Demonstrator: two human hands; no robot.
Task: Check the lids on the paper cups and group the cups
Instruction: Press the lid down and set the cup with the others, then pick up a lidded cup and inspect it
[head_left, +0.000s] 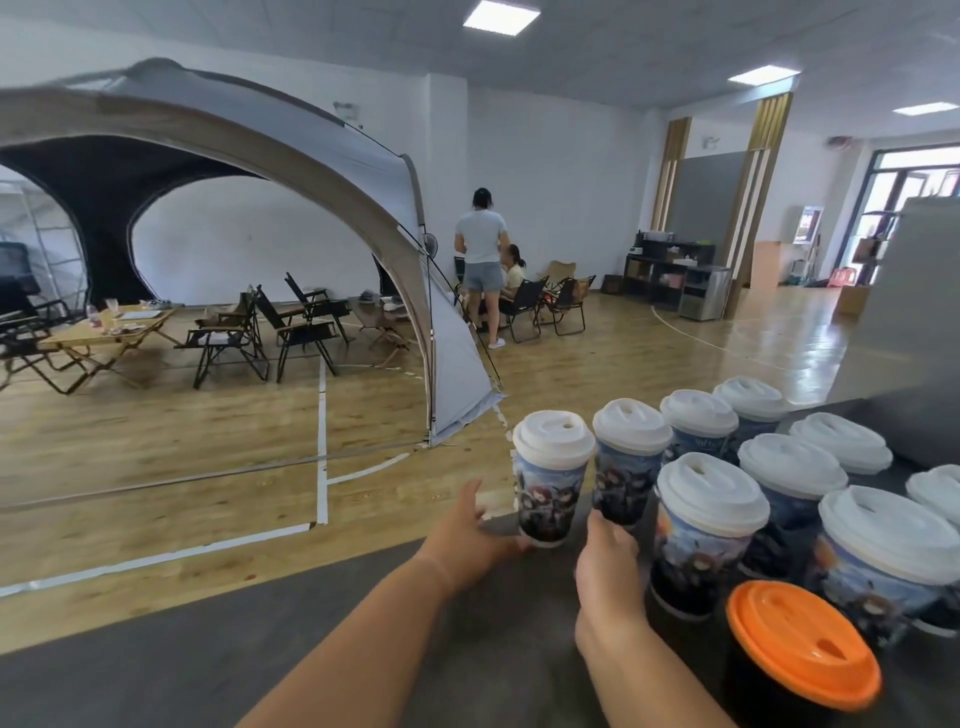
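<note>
As left hand (470, 535) touches leftmost cup (551, 480), right hand (609, 553) grips second cup (627, 467).

No text, brand, number or sign can be read. The paper cups (553, 493) carry printed artwork. One back-row cup (696, 442) has a pale line of lettering just below its white lid (698, 411), too blurred to make out. A bright upright panel (809, 224) by the far doorway is equally illegible.
</note>
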